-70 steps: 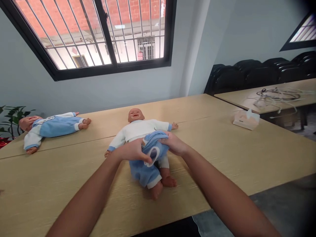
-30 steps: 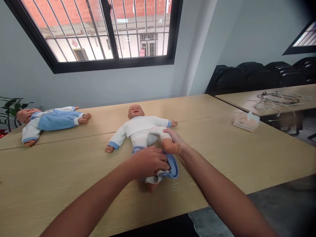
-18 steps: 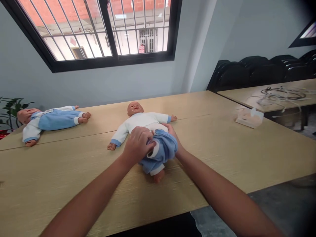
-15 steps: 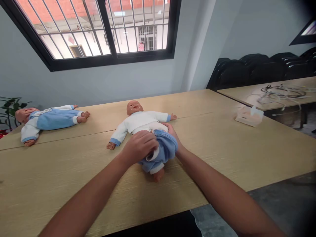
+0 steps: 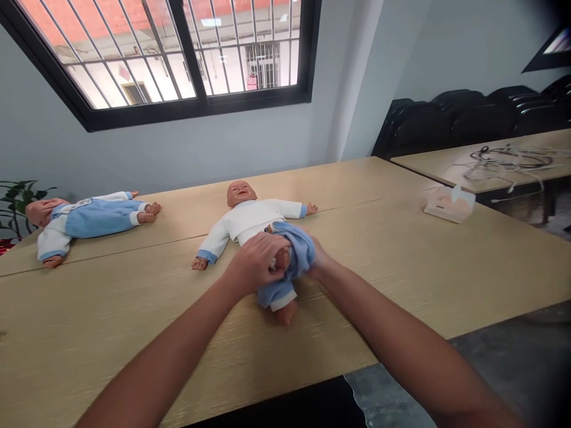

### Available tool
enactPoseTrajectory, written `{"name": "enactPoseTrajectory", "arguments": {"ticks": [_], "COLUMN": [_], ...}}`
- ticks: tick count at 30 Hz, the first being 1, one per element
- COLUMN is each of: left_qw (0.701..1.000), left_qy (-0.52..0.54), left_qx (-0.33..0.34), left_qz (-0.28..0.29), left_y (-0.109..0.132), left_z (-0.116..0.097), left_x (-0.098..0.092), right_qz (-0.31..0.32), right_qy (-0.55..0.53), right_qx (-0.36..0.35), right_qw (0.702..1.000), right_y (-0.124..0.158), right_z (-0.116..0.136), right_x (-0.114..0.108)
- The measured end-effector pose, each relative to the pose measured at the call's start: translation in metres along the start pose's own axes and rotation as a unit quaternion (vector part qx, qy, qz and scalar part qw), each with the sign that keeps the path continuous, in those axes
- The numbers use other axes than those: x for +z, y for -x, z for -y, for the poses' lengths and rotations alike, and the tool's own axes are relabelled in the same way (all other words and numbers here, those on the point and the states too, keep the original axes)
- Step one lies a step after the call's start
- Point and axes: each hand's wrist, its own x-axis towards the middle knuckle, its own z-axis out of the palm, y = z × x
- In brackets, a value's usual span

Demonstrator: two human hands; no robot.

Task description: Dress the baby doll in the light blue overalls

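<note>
A baby doll (image 5: 250, 217) in a white top lies on its back in the middle of the wooden table (image 5: 134, 309), head pointing away from me. Blue trousers (image 5: 298, 255) with white cuffs are bunched around its legs. My left hand (image 5: 255, 264) is closed over the trouser fabric and the doll's raised foot. My right hand (image 5: 314, 261) grips the bunched blue fabric from the right side. One trouser leg lies flat on the table, with the doll's other foot (image 5: 285, 312) sticking out of its cuff.
A second doll (image 5: 84, 220) in blue and white lies at the table's far left, near a potted plant (image 5: 15, 199). A tissue pack (image 5: 448, 203) sits at the right. A second table with tangled cables (image 5: 504, 157) and black chairs (image 5: 468, 113) stand beyond.
One second ago one doll leg was bare and raised, with the trousers lower down. Both hands have since drawn the blue fabric up over that leg toward the waist.
</note>
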Motion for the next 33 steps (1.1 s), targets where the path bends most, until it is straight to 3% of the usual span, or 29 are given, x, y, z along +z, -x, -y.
{"name": "enactPoseTrajectory", "arguments": {"ticks": [3, 5, 9, 15, 17, 19, 22, 24, 27, 30, 33], "left_qw": [0.998, 0.998, 0.997, 0.984, 0.98, 0.977, 0.969, 0.963, 0.964, 0.975, 0.987], "left_qy": [0.041, 0.053, 0.015, -0.053, -0.064, -0.073, -0.095, -0.108, -0.118, -0.126, -0.11], "left_qx": [-0.034, -0.034, -0.002, 0.004, 0.015, 0.055, 0.152, 0.201, 0.2, 0.138, 0.084], "left_qz": [-0.027, -0.029, -0.069, -0.17, -0.187, -0.191, -0.168, -0.145, -0.13, -0.123, -0.085], "left_y": [0.002, 0.003, 0.005, 0.002, 0.002, 0.005, 0.011, 0.015, 0.016, 0.014, 0.011], "left_z": [0.013, 0.017, 0.015, 0.006, 0.003, 0.002, 0.001, 0.0, -0.005, -0.016, -0.031], "left_x": [0.005, 0.007, 0.008, 0.001, -0.002, -0.002, 0.002, 0.007, 0.014, 0.02, 0.028], "right_qz": [0.039, 0.066, 0.108, 0.227, 0.213, 0.115, -0.06, -0.101, -0.123, -0.125, 0.03], "right_qy": [-0.111, -0.124, -0.066, 0.089, 0.131, 0.213, 0.361, 0.411, 0.447, 0.474, 0.429], "right_qx": [0.058, 0.085, 0.075, 0.04, 0.025, -0.015, -0.048, -0.04, -0.038, -0.01, 0.102], "right_qw": [0.991, 0.986, 0.989, 0.969, 0.968, 0.97, 0.93, 0.905, 0.885, 0.871, 0.897], "right_y": [0.002, 0.003, 0.002, 0.005, 0.002, -0.006, -0.022, -0.03, -0.031, -0.017, 0.003], "right_z": [0.004, 0.007, 0.023, 0.061, 0.06, 0.05, 0.028, 0.017, 0.018, 0.038, 0.058], "right_x": [0.009, 0.013, 0.004, -0.037, -0.046, -0.05, -0.052, -0.053, -0.056, -0.054, -0.045]}}
